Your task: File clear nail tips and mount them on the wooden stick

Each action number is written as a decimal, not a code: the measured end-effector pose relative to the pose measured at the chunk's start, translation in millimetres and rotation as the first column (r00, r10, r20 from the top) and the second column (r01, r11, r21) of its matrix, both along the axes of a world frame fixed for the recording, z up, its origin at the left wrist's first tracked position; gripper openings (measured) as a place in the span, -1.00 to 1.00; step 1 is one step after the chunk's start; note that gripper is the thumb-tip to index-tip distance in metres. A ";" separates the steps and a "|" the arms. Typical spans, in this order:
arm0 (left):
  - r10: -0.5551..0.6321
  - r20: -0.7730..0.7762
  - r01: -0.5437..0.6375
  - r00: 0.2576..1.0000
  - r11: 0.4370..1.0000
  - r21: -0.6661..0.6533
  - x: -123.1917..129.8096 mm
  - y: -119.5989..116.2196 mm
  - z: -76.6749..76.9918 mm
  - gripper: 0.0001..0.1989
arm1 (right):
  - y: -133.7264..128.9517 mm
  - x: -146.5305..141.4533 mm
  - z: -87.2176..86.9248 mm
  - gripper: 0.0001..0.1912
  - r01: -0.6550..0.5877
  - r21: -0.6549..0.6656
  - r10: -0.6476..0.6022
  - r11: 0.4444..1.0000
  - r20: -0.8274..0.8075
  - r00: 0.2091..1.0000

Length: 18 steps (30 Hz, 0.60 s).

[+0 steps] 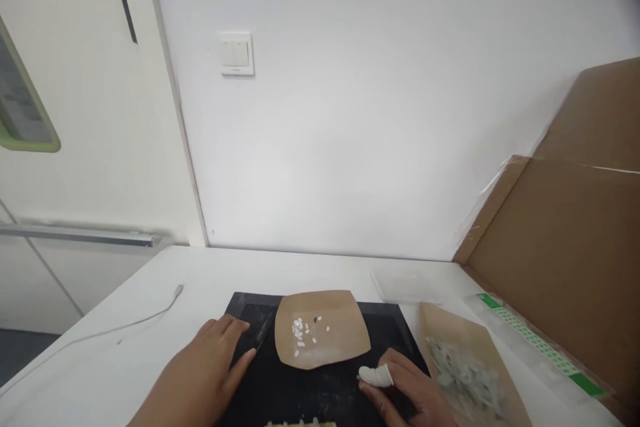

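My left hand rests at the left part of a black mat, its thumb and fingers apart, next to a thin dark tool. My right hand is over the mat's right side, with a white cover on one finger. Its thumb and covered finger pinch something small and greyish, too small to name. Between the hands lies a brown paper sheet with several small white pieces on it. At the bottom edge, a yellowish strip with small grey bits is partly cut off.
Right of the mat, brown paper bears a pile of translucent grey pieces. Beyond are a clear plastic piece, a green-and-white strip and a large cardboard box. A white cable lies on the left.
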<state>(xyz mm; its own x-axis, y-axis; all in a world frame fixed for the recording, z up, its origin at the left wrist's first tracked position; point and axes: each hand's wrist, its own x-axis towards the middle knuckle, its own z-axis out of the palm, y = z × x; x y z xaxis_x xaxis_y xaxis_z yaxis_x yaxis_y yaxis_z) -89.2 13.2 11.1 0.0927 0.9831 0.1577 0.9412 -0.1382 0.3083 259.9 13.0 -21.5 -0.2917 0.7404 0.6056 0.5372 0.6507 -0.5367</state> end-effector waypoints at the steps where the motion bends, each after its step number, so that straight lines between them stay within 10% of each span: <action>1: -0.001 -0.004 0.001 1.000 0.999 -0.039 -7.2 -1.5 -3.9 -0.58 | -1.3 -0.2 1.4 -0.75 -0.002 -0.003 0.002 1.000 0.005 1.000; 18: 0.103 -0.035 -0.106 0.994 0.990 -0.093 2.5 2.2 -40.4 -0.70 | -2.1 1.6 3.8 -0.65 0.043 -0.052 -0.037 0.998 0.101 0.994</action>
